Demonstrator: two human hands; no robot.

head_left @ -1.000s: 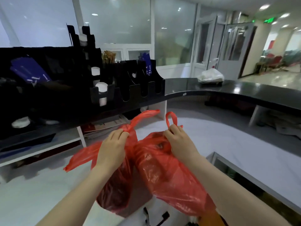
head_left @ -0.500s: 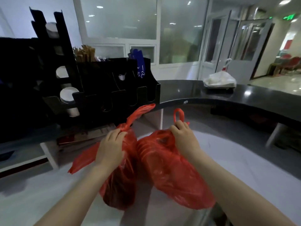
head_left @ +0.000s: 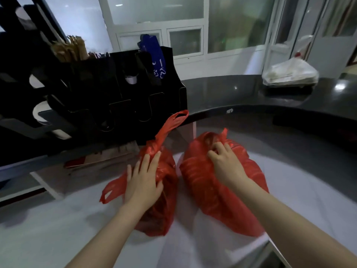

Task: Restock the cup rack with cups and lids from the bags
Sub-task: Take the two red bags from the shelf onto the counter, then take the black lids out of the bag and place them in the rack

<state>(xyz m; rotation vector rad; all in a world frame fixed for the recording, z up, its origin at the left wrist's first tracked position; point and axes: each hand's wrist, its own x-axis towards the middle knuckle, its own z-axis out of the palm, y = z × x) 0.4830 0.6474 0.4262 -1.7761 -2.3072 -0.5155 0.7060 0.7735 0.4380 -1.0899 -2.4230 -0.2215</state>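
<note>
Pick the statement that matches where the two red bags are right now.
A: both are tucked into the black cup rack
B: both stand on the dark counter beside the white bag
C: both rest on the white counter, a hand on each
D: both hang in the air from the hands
C: the left red bag and the right red bag sit on the white counter. The left hand lies flat on one and the right hand curls into the other's top.
</note>
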